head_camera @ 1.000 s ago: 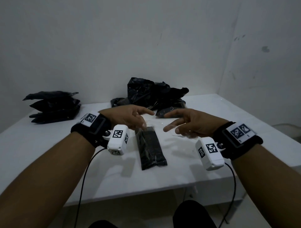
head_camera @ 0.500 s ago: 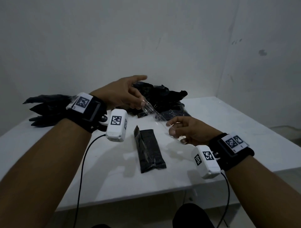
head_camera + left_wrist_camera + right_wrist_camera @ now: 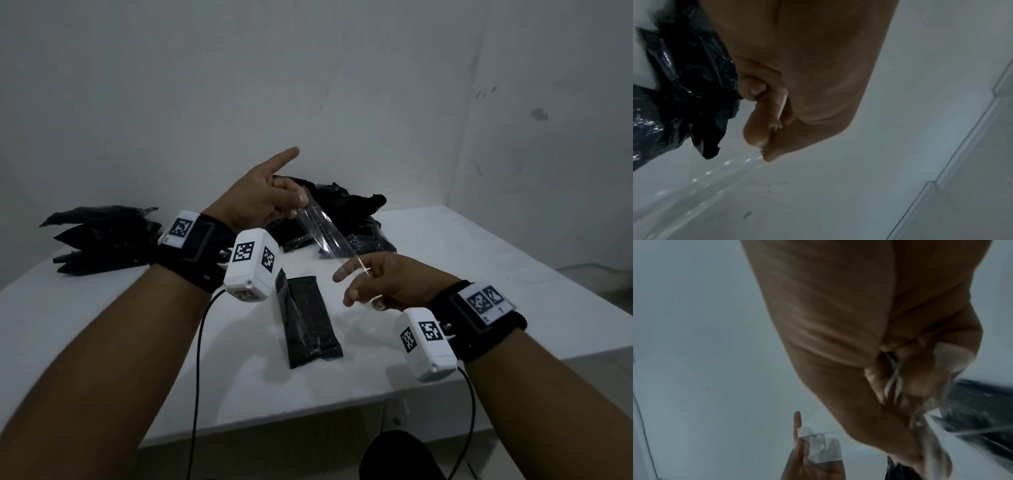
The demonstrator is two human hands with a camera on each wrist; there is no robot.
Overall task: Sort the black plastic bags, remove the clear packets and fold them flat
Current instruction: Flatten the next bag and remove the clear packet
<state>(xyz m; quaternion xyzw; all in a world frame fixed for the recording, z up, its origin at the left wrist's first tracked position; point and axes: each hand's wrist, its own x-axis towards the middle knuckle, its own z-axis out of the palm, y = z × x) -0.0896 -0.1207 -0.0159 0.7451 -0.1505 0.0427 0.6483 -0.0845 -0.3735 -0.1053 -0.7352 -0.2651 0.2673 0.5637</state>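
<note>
A clear packet (image 3: 325,236) stretches in the air between both hands. My left hand (image 3: 267,202) pinches its upper end, index finger pointing up; the pinch (image 3: 777,116) shows in the left wrist view. My right hand (image 3: 373,284) holds the lower end in curled fingers, and the clear film (image 3: 894,382) crumples against them. A flat folded black bag (image 3: 306,323) lies on the white table (image 3: 479,274) below the hands. A loose heap of black bags (image 3: 342,212) sits at the back, partly hidden by the left hand.
A stack of folded black bags (image 3: 102,240) lies at the table's back left. White walls close the back and the right side. The table's front edge (image 3: 308,414) runs just below my forearms. Black cables hang from both wrist cameras.
Both hands took hold of the clear packet and lifted it off the table. The left hand rose higher and back, stretching the packet away from the right hand.
</note>
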